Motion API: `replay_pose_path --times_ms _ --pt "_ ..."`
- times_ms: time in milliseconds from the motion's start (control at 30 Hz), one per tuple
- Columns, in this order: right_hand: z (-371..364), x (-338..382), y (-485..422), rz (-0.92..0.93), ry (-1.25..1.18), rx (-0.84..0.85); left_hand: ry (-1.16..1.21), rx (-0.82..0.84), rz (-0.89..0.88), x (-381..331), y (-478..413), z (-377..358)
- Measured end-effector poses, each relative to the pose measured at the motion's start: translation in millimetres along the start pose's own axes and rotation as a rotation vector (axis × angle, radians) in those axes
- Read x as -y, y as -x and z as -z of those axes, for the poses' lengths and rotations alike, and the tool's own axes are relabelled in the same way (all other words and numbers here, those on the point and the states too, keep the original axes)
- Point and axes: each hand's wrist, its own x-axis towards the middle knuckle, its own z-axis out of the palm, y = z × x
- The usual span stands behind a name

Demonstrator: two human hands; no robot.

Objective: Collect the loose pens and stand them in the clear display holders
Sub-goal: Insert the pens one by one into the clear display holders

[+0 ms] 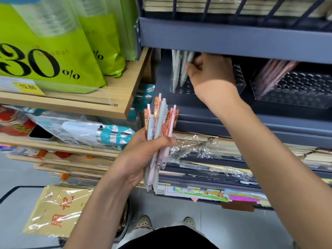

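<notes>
Dark blue-grey metal shelving unit (233,44) fills the right half of the view. Its upper tier is cut off at the top edge, and the front lip of that tier hides the tops of everything standing in the recess below. To the left, a wooden shelf (115,97) carries green bags (45,56) printed "30%", the nearest one cropped by the frame. The lower tiers hold shrink-wrapped notebooks (197,148), their covers obscured by glare on the film. Right hand (210,71): reached into the recess, back toward the viewer, fingers curled round the upper part of a grey pen (183,76) whose tip sits in the left clear holder (239,78). Which digits close on the pen cannot be made out, and much of this holder is covered by the hand and wrist. Just beside that pen, other grey pens (175,69) stand nearly upright at the same holder's left end, close against one another. Right clear holder (296,90): well apart from the hand, with leaning pinkish pens (273,72) at its left end, too blurred to count. Left hand (142,155): lower, in front of the shelving, fingers and thumb wrapped round a bundle of pens (158,119), pink, orange-clipped and grey, tips pointing down; their number cannot be told. Yellow price label (28,86) on the wooden shelf's edge reads 12.80.
</notes>
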Motion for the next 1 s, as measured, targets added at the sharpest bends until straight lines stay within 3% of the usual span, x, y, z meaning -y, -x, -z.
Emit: replay_pose_path --times_ms 267,1000 --pt "-16.7 -1.6 6.4 -0.150 -0.258 -0.112 -0.017 -0.001 -0.013 4.8 0.2 4.9" --pt "-15.9 -8.1 -0.8 -0.097 -0.170 -0.034 0.002 -0.024 -0.010 1.3 1.2 4.4"
